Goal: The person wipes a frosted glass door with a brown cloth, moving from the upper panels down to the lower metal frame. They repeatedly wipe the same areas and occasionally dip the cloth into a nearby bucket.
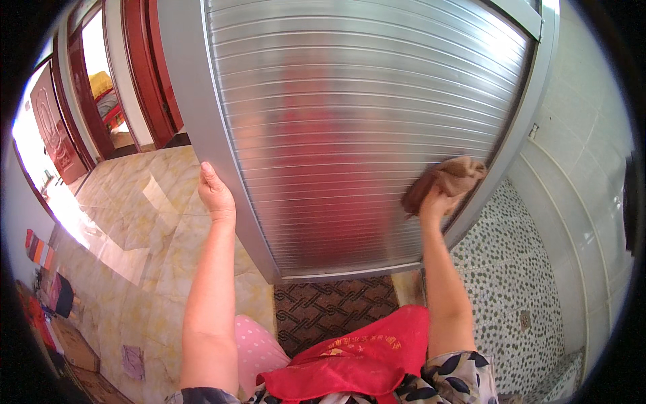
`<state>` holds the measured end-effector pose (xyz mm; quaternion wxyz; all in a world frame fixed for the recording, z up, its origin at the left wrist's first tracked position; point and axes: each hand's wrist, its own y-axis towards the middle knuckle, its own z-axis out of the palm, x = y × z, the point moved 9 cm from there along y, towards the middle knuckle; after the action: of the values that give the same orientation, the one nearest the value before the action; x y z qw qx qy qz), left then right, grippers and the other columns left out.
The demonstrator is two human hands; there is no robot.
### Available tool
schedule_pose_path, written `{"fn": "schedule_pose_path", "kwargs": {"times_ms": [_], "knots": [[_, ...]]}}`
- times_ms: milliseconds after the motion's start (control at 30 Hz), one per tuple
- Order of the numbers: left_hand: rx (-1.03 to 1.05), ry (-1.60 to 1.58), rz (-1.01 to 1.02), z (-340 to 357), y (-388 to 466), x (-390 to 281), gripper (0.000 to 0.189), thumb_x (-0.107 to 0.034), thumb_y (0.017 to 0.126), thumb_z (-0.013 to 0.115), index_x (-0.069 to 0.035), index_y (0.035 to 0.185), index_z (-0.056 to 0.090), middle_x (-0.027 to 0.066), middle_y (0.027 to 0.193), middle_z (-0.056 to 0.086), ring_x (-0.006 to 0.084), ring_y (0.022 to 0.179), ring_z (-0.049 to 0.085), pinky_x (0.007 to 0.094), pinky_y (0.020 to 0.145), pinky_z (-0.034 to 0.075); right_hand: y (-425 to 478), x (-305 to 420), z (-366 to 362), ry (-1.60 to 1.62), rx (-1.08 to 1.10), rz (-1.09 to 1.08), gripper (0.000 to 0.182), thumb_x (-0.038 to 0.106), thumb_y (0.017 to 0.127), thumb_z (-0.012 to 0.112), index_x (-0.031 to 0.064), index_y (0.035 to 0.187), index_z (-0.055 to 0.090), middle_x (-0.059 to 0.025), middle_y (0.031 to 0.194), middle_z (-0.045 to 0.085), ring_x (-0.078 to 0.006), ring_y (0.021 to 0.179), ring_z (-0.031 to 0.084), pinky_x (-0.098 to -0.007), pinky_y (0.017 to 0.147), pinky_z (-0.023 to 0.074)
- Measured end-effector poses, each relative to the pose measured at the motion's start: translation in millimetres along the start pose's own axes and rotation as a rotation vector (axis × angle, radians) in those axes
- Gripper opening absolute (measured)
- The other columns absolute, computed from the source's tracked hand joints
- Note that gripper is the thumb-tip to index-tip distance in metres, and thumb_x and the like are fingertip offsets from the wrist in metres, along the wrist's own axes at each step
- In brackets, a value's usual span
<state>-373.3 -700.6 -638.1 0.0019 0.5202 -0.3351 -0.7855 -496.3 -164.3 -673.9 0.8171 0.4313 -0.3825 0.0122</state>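
A metal-framed door with a ribbed translucent panel (343, 141) stands right in front of me. My left hand (216, 194) grips the door's left frame edge (202, 126), with the thumb on the near side and the fingers hidden behind it. In my right hand (436, 204) is a bunched brown cloth (454, 177), pressed against the lower right of the panel close to the right frame. A blurred red reflection shows in the panel.
A dark patterned mat (333, 308) lies beneath the door. To the right are a pebble-patterned floor (509, 283) with a drain (525, 320) and pipes along a tiled wall (575, 121). Cardboard boxes (73, 343) and a purple cloth (133, 361) lie at lower left.
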Motion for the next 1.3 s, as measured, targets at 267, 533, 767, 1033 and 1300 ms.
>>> {"fn": "schedule_pose_path", "kwargs": {"times_ms": [267,533,767,1033,1300], "knots": [[0.003,-0.028,0.069,-0.9,-2.0,-5.0,0.061,-0.052,0.096,0.04,0.006,0.101,0.057,0.0082,0.096,0.06,0.017,0.09,0.052,0.0295,0.084,0.041,-181.4,116.3,116.4,-0.41,0.578,-0.432,0.111,0.017,0.062,0.073,0.0021,0.146,0.002,-0.028,0.149,-0.004,-0.0471,0.137,-0.006,-0.0599,0.108,-0.0036],[-0.063,0.025,0.107,-4.9,3.0,1.3,0.057,-0.05,0.096,0.04,0.003,0.086,0.057,0.0049,0.078,0.058,0.0154,0.075,0.05,0.0286,0.075,0.042,-229.4,144.9,155.0,-0.386,0.823,-0.548,0.071,0.032,0.08,0.064,0.011,0.14,0.032,-0.0134,0.147,0.023,-0.035,0.138,0.014,-0.0574,0.109,0.0035],[-0.047,-0.016,0.073,-3.5,7.3,5.6,0.06,-0.053,0.095,0.04,0.004,0.096,0.059,0.0064,0.088,0.061,0.0159,0.082,0.052,0.0286,0.079,0.042,-109.2,64.0,71.9,-0.416,0.513,-0.503,0.078,0.026,0.079,0.061,0.0081,0.142,0.019,-0.0182,0.138,0.023,-0.037,0.127,0.021,-0.0516,0.105,0.0122],[-0.065,-0.041,0.049,2.1,5.0,3.4,0.062,-0.054,0.095,0.041,0.005,0.105,0.059,0.008,0.099,0.063,0.0168,0.091,0.055,0.0287,0.084,0.042,-0.1,-38.1,-26.2,-0.727,0.16,-0.357,0.054,0.023,0.092,0.054,0.0074,0.137,0.028,-0.0128,0.12,0.052,-0.027,0.105,0.053,-0.039,0.091,0.045],[-0.052,-0.013,0.052,-1.9,4.9,4.8,0.063,-0.054,0.095,0.039,0.005,0.106,0.059,0.0097,0.098,0.064,0.0179,0.09,0.055,0.0294,0.083,0.043,-75.7,6.5,29.9,0.368,-0.007,0.283,0.061,0.047,0.093,0.045,0.0167,0.141,0.023,-0.0083,0.132,0.041,-0.0248,0.12,0.043,-0.0396,0.102,0.0371]]}}
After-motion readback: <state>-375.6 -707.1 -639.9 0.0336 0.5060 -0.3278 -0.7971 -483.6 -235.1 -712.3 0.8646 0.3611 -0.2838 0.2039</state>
